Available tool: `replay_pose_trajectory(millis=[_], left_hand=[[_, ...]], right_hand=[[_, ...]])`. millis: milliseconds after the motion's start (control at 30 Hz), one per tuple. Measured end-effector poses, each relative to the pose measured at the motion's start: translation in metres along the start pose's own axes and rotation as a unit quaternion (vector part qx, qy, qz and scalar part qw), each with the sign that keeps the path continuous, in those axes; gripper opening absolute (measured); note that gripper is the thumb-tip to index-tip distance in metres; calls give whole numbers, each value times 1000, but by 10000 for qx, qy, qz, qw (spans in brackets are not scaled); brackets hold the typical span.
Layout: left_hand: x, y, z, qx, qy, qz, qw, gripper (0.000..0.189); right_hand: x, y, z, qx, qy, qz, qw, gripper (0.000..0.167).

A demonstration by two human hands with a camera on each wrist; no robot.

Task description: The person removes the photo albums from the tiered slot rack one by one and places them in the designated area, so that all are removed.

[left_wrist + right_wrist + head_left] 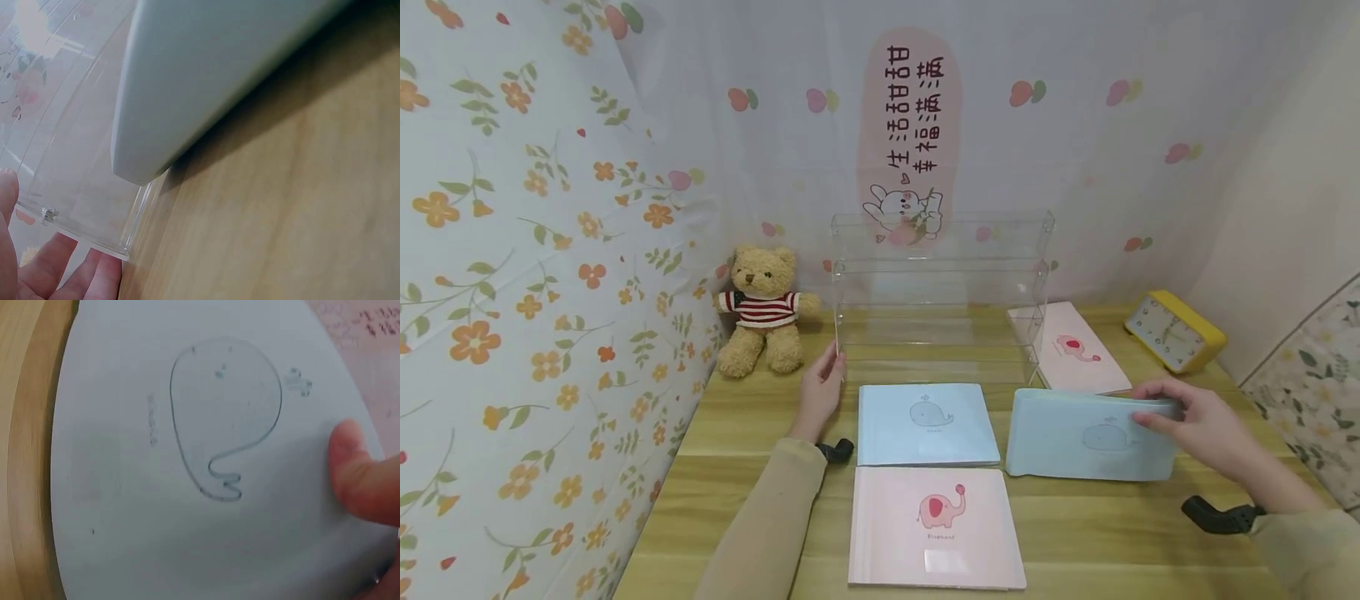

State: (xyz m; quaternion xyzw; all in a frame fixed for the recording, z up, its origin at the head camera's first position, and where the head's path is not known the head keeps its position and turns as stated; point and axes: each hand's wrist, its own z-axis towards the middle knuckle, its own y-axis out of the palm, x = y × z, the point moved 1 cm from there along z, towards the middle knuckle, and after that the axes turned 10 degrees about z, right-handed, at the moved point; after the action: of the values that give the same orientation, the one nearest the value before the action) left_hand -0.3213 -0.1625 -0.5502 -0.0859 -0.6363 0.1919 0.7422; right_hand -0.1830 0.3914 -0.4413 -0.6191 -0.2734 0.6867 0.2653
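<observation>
A clear plastic tiered rack (pixel 936 325) stands at the back of the table. My left hand (pixel 822 387) grips its lower left side panel; in the left wrist view the thumb and fingers (pixel 47 269) lie on either side of that clear panel. My right hand (pixel 1206 425) pinches the top right edge of a light blue whale album (pixel 1060 442), which is tilted up. Its thumb (pixel 356 472) presses on the cover beside the whale drawing. A second blue whale album (pixel 895 442) lies flat before the rack, with a pink elephant album (pixel 895 550) nearer to me.
Another pink elephant album (pixel 1060 333) lies at the rack's right, partly behind it. A yellow clock (pixel 1180 329) stands at the back right. At the back left sits a teddy bear (pixel 763 312) in a striped top. Patterned curtains hang behind and at the left.
</observation>
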Motion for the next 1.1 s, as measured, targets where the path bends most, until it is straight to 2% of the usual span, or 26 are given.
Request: replay_pose_trajectory(millis=[167,433,567,667,767,1000,1100], left_hand=[[1,0,1,-3,26,-43,10000,49],[1,0,2,-28,55,-110,9999,49],[0,0,1,-32,73,-121,9999,49],[0,0,1,-18,71,-108,9999,49],[1,0,0,-13,74,-89,9999,49],[1,0,1,-21,47,-59,10000,49],[2,0,0,-16,63,-48,10000,50]], right_hand=[[16,-5,2,-79,-139,161,9997,25],[26,-6,5,-165,-222,73,9996,30],[26,-4,7,-399,89,1,9992,38],[27,-1,7,-637,404,142,9971,48],[33,4,6,-761,505,368,9951,53],[43,14,5,-628,202,103,9978,44],[45,19,6,-722,211,39,9972,43]])
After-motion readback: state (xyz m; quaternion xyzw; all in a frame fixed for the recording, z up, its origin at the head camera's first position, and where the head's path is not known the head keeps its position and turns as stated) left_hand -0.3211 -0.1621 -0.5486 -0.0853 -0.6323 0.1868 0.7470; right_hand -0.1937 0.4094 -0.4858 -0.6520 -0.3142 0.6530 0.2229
